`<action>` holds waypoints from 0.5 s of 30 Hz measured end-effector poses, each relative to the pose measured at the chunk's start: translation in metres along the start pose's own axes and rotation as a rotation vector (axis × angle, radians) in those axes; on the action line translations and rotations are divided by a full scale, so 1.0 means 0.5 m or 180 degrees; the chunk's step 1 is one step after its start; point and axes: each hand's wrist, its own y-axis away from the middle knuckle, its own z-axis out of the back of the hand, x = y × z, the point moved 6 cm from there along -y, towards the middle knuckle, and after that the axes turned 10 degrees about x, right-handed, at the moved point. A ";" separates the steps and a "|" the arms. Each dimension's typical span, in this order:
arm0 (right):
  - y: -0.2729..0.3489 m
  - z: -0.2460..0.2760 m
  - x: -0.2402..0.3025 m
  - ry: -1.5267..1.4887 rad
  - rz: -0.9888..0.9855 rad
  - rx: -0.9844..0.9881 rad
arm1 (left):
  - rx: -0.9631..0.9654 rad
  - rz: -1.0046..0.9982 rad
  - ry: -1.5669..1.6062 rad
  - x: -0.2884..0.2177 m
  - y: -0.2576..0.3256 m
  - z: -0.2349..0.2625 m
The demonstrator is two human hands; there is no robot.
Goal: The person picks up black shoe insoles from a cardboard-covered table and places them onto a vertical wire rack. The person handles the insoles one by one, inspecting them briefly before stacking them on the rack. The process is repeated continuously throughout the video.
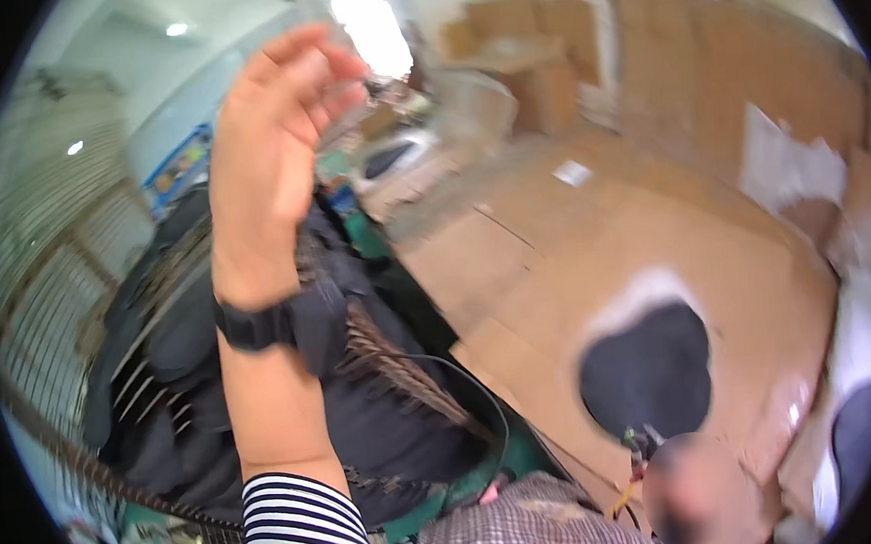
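My left hand (281, 117) is raised high at the upper left, its fingers loosely bent and apart, with nothing seen in them. A black strap with a dark device (284, 321) circles that wrist. At the lower right, a heavily blurred skin-coloured patch (703, 495) appears to be my right hand; its fingers cannot be made out. Beside it is a small metal-tipped tool (641, 441) with a yellow part, its kind unclear. The tip meets the lower edge of a dark, rounded flat piece (651, 368) with a white area behind it, over the cardboard-covered table (517, 297).
Left of the table, dark flat pieces (180, 337) are heaped in a wire-sided holder. A thin cable (482, 384) curves beside them. Cardboard boxes (542, 56) stand at the back. White sheets (792, 155) and another dark sole-shaped piece (860, 440) lie along the right.
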 end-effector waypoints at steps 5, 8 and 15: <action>0.192 0.145 -0.029 0.0144 -0.0287 -0.1027 | 0.0617 0.1541 -0.0294 0.539 0.262 -0.293; 0.317 0.223 -0.025 0.0435 -0.0264 -0.1724 | 0.0922 0.2804 -0.1496 0.858 0.515 -0.336; 0.486 0.285 0.017 0.0629 0.0331 -0.2959 | 0.1177 0.3366 -0.2580 0.950 0.682 -0.510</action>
